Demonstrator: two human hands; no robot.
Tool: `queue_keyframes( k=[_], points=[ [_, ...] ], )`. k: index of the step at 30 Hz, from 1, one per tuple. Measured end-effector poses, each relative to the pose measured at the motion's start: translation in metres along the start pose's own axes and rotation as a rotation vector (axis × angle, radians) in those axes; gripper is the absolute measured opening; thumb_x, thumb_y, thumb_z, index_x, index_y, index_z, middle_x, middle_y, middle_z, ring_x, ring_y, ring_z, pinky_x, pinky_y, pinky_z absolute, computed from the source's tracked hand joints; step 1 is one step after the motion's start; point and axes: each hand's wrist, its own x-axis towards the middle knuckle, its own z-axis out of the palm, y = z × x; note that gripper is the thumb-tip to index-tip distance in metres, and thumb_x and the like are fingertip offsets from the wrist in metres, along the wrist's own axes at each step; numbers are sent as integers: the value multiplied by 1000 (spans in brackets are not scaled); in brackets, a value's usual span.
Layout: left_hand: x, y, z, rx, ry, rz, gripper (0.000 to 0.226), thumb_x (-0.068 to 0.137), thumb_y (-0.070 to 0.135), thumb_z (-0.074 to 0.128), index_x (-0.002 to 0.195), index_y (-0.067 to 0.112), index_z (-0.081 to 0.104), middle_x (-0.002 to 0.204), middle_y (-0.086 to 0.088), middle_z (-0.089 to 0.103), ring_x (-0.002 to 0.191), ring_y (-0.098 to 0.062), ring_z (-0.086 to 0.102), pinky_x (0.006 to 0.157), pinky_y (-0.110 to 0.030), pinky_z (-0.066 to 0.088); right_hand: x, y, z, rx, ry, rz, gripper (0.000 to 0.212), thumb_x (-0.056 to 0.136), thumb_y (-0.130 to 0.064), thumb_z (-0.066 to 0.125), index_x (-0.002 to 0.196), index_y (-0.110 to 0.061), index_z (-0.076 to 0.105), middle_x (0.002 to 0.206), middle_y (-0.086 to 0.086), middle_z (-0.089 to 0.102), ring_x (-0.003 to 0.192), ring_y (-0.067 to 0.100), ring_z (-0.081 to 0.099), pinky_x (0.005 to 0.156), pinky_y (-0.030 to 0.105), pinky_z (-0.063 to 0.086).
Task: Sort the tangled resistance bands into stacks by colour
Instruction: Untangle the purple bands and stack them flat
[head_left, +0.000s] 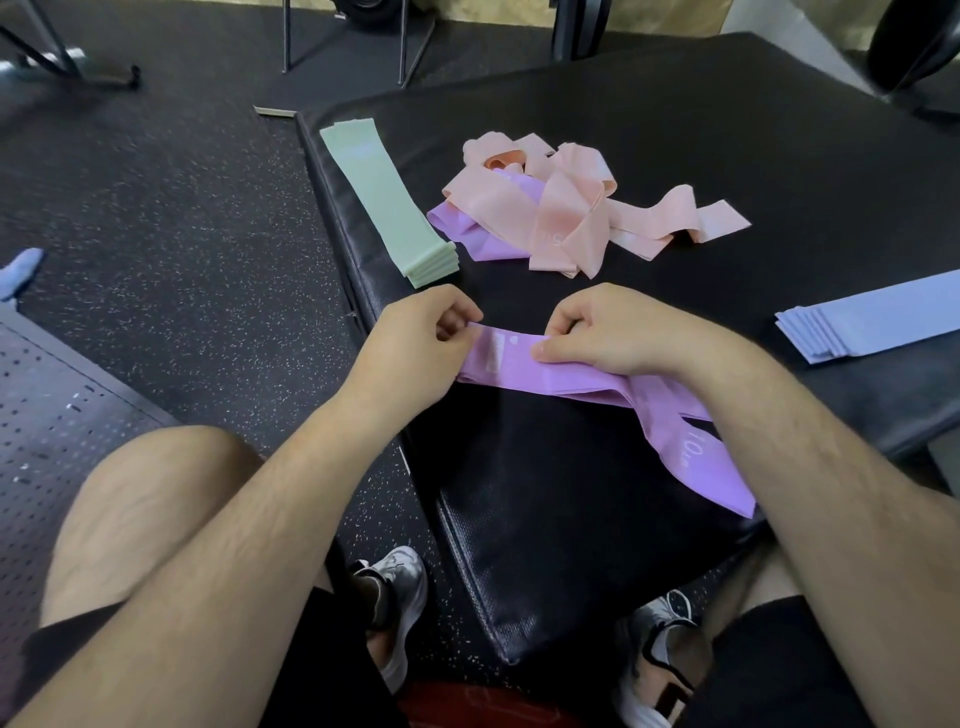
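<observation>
Purple bands (524, 366) lie flat near the front of the black mat (727, 130), and one twisted purple loop trails off to the right. My left hand (423, 345) pinches their left end. My right hand (602, 332) pinches the bands a little further right, thumb on top. Behind them sits a tangle of pink bands (566, 208) with a purple band (472, 239) partly buried under it. A neat green stack (387, 202) lies along the mat's left edge. A blue stack (872, 325) lies at the right.
The mat's left edge drops to speckled rubber floor (182, 234). A perforated dark panel (57, 415) is at the lower left and a blue band (21, 270) lies on the floor. Metal stand legs (343, 47) rise at the back. My knees and shoes are below.
</observation>
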Motion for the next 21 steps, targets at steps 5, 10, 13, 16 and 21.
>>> queue_keyframes(
  k=[5,10,13,16,21],
  points=[
    [-3,4,1,60,17,47,9,91,12,63,95,20,67,80,6,62,67,-7,54,65,-16,44,-1,-2,3,-1,30,10,19,85,-39,76,82,-21,71,57,-20,58,58,0,53,57,18,36],
    [0,3,2,125,25,48,17,87,8,63,90,24,65,96,5,56,75,-8,58,72,-10,46,-2,-3,6,-10,72,18,23,82,-39,79,84,-18,69,60,-15,56,59,4,52,57,21,38],
    [-4,7,5,158,88,79,18,85,1,62,94,16,65,104,1,50,79,-9,52,76,-8,41,-1,-3,8,-22,83,14,24,81,-38,79,84,-17,69,63,-12,57,61,7,53,57,23,39],
    [-12,19,19,182,151,295,19,80,-7,57,87,9,64,96,-3,53,87,-21,52,78,-28,43,1,-3,9,-28,79,18,27,81,-41,79,84,-16,68,63,-11,58,61,9,53,57,25,39],
    [-19,18,43,220,36,421,9,88,0,55,88,5,62,91,-8,54,81,-28,54,71,-47,49,0,-1,10,-42,96,1,25,85,-40,76,85,-16,68,67,-10,60,63,10,53,57,25,39]
  ],
)
